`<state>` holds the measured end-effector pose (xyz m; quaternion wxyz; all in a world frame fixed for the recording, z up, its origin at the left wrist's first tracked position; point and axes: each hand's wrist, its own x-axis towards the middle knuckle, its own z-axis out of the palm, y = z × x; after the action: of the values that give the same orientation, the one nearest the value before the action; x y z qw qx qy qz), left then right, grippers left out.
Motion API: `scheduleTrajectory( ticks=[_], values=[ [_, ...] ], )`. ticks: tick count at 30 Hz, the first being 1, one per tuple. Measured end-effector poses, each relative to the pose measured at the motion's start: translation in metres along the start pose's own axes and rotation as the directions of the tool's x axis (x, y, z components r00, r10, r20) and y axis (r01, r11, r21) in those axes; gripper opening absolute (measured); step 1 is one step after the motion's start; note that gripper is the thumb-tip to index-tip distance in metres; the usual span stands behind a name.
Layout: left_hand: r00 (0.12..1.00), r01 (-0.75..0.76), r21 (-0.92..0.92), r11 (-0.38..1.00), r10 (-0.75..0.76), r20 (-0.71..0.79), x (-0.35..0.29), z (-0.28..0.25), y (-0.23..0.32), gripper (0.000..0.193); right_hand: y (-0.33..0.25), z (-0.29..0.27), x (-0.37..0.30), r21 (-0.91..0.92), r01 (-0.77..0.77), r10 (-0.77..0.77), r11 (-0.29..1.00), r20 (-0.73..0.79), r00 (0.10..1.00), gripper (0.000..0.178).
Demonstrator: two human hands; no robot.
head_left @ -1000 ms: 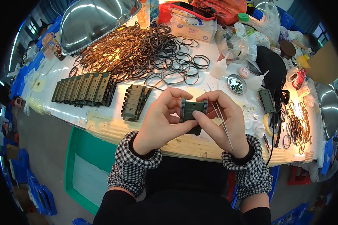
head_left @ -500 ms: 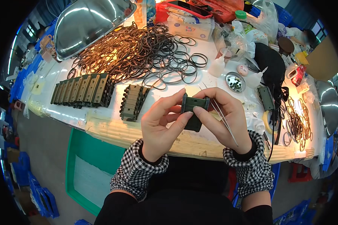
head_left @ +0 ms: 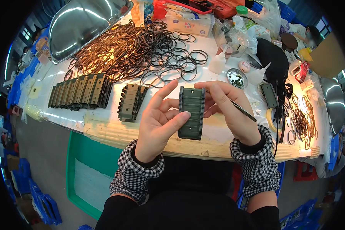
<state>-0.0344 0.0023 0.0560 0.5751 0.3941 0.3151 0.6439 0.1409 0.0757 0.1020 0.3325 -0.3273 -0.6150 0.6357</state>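
Note:
Upright in front of me is a dark green ribbed plastic part (head_left: pixel 191 123), with rows of small teeth down both long sides and a small hole near each end. My left hand (head_left: pixel 152 128) grips it from the left, thumb on its face and index finger stretched upward. Tweezers (head_left: pixel 243 111) are held in my right hand (head_left: pixel 235 115), their dark end sticking out past the fingers. Some right fingertips reach the part's right edge; whether they press on it is hidden. Left of my hands stand a similar green part (head_left: pixel 131 102) and a row of several more (head_left: pixel 79 92).
A big tangle of dark rubber rings (head_left: pixel 130 53) covers the back of the table, beside a shiny metal bowl (head_left: pixel 82 28). Right lie a small dish of dark green bits (head_left: pixel 237 78), a white squeeze bottle (head_left: pixel 217 63) and another green part (head_left: pixel 269 96). A green tray (head_left: pixel 73 168) sits below the edge.
The green part has turned from tilted to upright, its full ribbed face now showing. My right thumb has lifted off it, and the tweezers have swung to point differently.

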Motion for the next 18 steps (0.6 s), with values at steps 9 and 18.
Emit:
scheduleTrajectory(
  ticks=[9, 18],
  values=[
    [0.997, 0.027, 0.082, 0.996, -0.021, -0.071, -0.003, -0.023, -0.003, 0.051, -0.001, 0.014, -0.015, -0.6, 0.461, -0.514, 0.654, 0.095, 0.852, 0.031],
    [0.898, 0.438, -0.248, 0.864, -0.43, 0.09, -0.025, -0.04, 0.008, 0.055, 0.015, 0.039, -0.031, -0.529, 0.837, -0.515, -0.141, 0.761, 0.394, 0.027]
  ],
)
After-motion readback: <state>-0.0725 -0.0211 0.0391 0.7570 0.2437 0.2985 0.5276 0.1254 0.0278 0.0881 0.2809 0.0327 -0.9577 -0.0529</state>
